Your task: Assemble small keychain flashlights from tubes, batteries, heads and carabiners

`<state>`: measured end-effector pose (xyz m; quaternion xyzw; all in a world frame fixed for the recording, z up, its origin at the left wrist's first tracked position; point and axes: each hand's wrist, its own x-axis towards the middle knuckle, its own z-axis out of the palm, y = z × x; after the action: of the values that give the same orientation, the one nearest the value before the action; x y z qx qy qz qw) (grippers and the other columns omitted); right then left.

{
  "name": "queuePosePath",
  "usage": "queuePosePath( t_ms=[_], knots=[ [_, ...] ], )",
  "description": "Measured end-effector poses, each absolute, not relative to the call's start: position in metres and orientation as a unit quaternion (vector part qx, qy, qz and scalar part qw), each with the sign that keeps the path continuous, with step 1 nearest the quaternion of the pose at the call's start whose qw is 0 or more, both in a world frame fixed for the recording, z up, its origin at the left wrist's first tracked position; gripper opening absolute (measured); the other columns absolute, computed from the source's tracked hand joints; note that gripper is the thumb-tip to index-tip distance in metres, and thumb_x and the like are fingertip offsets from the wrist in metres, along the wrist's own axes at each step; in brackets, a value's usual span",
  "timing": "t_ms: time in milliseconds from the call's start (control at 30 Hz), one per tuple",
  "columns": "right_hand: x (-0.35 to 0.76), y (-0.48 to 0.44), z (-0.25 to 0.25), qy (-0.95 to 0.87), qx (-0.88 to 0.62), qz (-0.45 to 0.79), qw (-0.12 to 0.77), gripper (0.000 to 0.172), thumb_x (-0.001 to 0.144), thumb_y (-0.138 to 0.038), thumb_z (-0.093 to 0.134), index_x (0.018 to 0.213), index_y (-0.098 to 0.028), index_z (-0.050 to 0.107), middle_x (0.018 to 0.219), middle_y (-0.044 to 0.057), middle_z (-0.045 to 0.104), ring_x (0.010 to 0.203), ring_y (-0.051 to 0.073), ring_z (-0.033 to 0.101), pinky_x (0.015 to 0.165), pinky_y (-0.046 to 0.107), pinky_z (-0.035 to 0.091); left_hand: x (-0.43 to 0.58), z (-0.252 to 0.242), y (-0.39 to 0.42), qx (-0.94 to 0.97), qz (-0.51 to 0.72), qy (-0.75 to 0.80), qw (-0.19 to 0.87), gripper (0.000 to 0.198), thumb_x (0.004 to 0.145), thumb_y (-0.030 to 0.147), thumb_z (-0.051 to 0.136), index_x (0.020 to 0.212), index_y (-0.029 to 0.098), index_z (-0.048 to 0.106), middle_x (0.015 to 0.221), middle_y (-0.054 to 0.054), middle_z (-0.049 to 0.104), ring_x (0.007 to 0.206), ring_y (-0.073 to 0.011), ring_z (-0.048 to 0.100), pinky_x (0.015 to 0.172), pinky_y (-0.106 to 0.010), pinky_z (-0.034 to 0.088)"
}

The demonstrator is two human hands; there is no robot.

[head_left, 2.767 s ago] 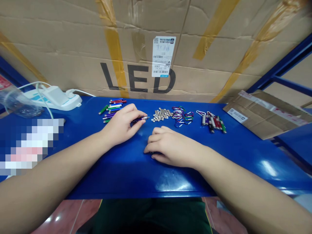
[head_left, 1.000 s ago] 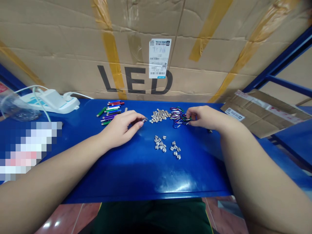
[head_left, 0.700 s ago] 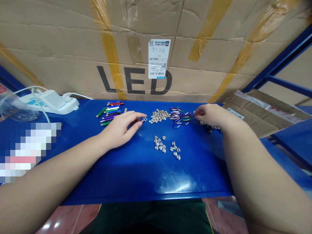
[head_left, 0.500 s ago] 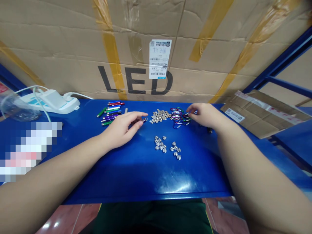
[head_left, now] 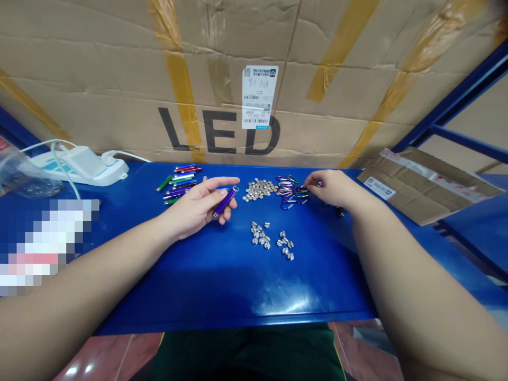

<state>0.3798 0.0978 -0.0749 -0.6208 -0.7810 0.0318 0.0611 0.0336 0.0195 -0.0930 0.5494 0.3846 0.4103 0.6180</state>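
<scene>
- A large cardboard carton [head_left: 119, 69] printed "LED" and strapped with yellow tape stands shut behind the blue table [head_left: 238, 296], well beyond all the fingers.
- A flattened cardboard parcel [head_left: 426, 182] lies right of the right hand's fingers.
- Far left of the left hand sit a white power strip [head_left: 75, 169] and a clear plastic bag [head_left: 24, 177]; its contents are too blurred to tell.
- The left hand [head_left: 194, 203] curls its fingers around a purple laser keychain [head_left: 224, 201], thumb stretched out above it.
- Just beyond those fingers lie more coloured laser keychains [head_left: 178, 182] and a heap of button cells [head_left: 260, 188].
- The right hand's [head_left: 331, 189] fingertips [head_left: 311, 186] bunch together among coloured carabiners [head_left: 291, 191]; whether they pinch one, I cannot tell.
- Small metal screws [head_left: 270, 241] lie below and between both hands.
</scene>
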Motion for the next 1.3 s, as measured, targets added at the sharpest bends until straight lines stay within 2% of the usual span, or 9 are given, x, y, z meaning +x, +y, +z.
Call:
queuePosePath(
  t_ms=[333, 567, 700, 767, 867, 933, 1100, 1200, 1300],
  knots=[
    [0.383, 0.104, -0.081, -0.803, -0.595, 0.026, 0.021, 0.043, 0.086, -0.008, 0.056, 0.120, -0.021, 0.079, 0.113, 0.008, 0.079, 0.100, 0.025, 0.073, 0.086, 0.032, 0.055, 0.033, -0.080, 0.018, 0.371, 0.421, 0.416, 0.715, 0.032, 0.099, 0.019, 0.061, 0.129, 0.023, 0.070, 0.080, -0.005, 0.069, 0.061, -0.0122, 0.063, 0.051, -0.023, 0.054],
    [0.383, 0.108, -0.087, -0.789, -0.613, 0.021, 0.032, 0.027, 0.088, -0.017, 0.062, 0.109, -0.019, 0.079, 0.107, 0.009, 0.078, 0.095, 0.024, 0.072, 0.085, 0.032, 0.053, 0.031, -0.083, 0.019, 0.380, 0.407, 0.394, 0.731, 0.029, 0.099, 0.016, 0.062, 0.126, 0.021, 0.071, 0.080, -0.005, 0.069, 0.061, -0.0118, 0.066, 0.052, -0.019, 0.056],
    [0.384, 0.111, -0.089, -0.781, -0.621, 0.017, 0.064, 0.006, 0.084, -0.017, 0.068, 0.085, -0.017, 0.074, 0.092, 0.009, 0.075, 0.081, 0.021, 0.067, 0.077, 0.031, 0.050, 0.032, -0.082, 0.017, 0.392, 0.397, 0.391, 0.732, 0.031, 0.101, 0.010, 0.055, 0.128, 0.018, 0.068, 0.078, -0.005, 0.069, 0.061, -0.0121, 0.067, 0.052, -0.018, 0.055],
    [0.385, 0.109, -0.086, -0.761, -0.626, 0.073, 0.154, 0.001, 0.082, -0.018, 0.070, 0.082, -0.017, 0.069, 0.080, 0.005, 0.071, 0.071, 0.018, 0.063, 0.070, 0.030, 0.048, 0.033, -0.082, 0.016, 0.398, 0.395, 0.389, 0.731, 0.031, 0.102, 0.010, 0.053, 0.128, 0.017, 0.066, 0.078, -0.005, 0.069, 0.060, -0.0125, 0.067, 0.052, -0.019, 0.055],
    [0.382, 0.103, -0.077, -0.678, -0.589, 0.238, 0.369, 0.022, 0.081, -0.022, 0.075, 0.101, -0.020, 0.068, 0.072, -0.001, 0.066, 0.059, 0.013, 0.057, 0.058, 0.027, 0.047, 0.034, -0.084, 0.016, 0.411, 0.396, 0.383, 0.727, 0.030, 0.102, 0.011, 0.053, 0.129, 0.017, 0.065, 0.080, -0.005, 0.069, 0.061, -0.0133, 0.068, 0.052, -0.019, 0.055],
    [0.377, 0.097, -0.071, -0.611, -0.527, 0.376, 0.455, 0.031, 0.077, -0.022, 0.079, 0.106, -0.021, 0.069, 0.074, -0.002, 0.067, 0.058, 0.011, 0.058, 0.058, 0.026, 0.051, 0.034, -0.086, 0.016, 0.418, 0.395, 0.377, 0.726, 0.030, 0.102, 0.012, 0.053, 0.129, 0.017, 0.066, 0.081, -0.005, 0.070, 0.062, -0.0134, 0.068, 0.052, -0.020, 0.055],
    [0.345, 0.083, -0.074, -0.524, -0.410, 0.588, 0.460, 0.034, 0.063, -0.023, 0.096, 0.081, -0.020, 0.067, 0.077, 0.000, 0.072, 0.073, 0.013, 0.072, 0.080, 0.029, 0.065, 0.037, -0.087, 0.016, 0.436, 0.395, 0.372, 0.718, 0.029, 0.099, 0.013, 0.059, 0.127, 0.016, 0.068, 0.086, -0.005, 0.068, 0.063, -0.0128, 0.066, 0.054, -0.022, 0.054],
    [0.316, 0.069, -0.083, -0.539, -0.361, 0.639, 0.413, 0.040, 0.063, -0.028, 0.098, 0.083, -0.019, 0.065, 0.084, 0.003, 0.076, 0.082, 0.015, 0.076, 0.086, 0.032, 0.066, 0.041, -0.089, 0.016, 0.448, 0.396, 0.372, 0.710, 0.030, 0.096, 0.014, 0.064, 0.126, 0.016, 0.069, 0.088, -0.004, 0.065, 0.064, -0.0121, 0.065, 0.055, -0.022, 0.052],
    [0.287, 0.055, -0.090, -0.566, -0.321, 0.648, 0.395, 0.043, 0.068, -0.032, 0.096, 0.091, -0.019, 0.062, 0.084, 0.001, 0.076, 0.082, 0.015, 0.077, 0.082, 0.031, 0.066, 0.045, -0.094, 0.014, 0.459, 0.386, 0.369, 0.710, 0.026, 0.093, 0.015, 0.065, 0.119, 0.015, 0.070, 0.084, -0.002, 0.062, 0.060, -0.0094, 0.058, 0.053, -0.020, 0.045]
  ],
)
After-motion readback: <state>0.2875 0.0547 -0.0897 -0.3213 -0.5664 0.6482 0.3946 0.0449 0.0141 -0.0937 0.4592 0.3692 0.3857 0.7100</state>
